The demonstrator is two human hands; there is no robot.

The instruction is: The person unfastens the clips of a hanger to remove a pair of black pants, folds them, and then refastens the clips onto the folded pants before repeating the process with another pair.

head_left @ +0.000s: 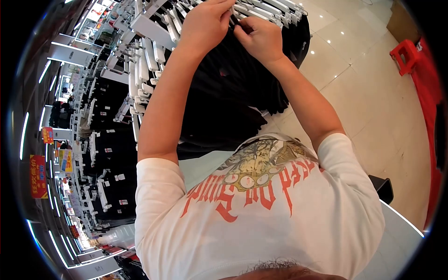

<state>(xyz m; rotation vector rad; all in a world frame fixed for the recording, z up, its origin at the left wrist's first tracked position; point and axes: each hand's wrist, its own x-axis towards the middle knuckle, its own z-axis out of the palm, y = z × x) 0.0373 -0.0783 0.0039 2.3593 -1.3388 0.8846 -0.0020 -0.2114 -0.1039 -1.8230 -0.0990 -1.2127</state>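
Both hands are raised at the top of the view, close together over a rack of black garments (224, 88) on white hangers (266, 11). My left hand (207, 23), its fingers bent together, is at a hanger near the top edge; its fingertips are partly cut off, and what they hold is hard to make out. My right hand (261, 39) pinches a bit of black fabric between thumb and fingers, just beside the left one. Below the hands the black garments hang in a dense row.
More dark clothes (112, 149) with white hangers and tags hang along the left. A red stool (405, 57) stands on the tiled floor (354, 88) at the right, beside red cloth (427, 93). A black box-like object (383, 187) is at lower right.
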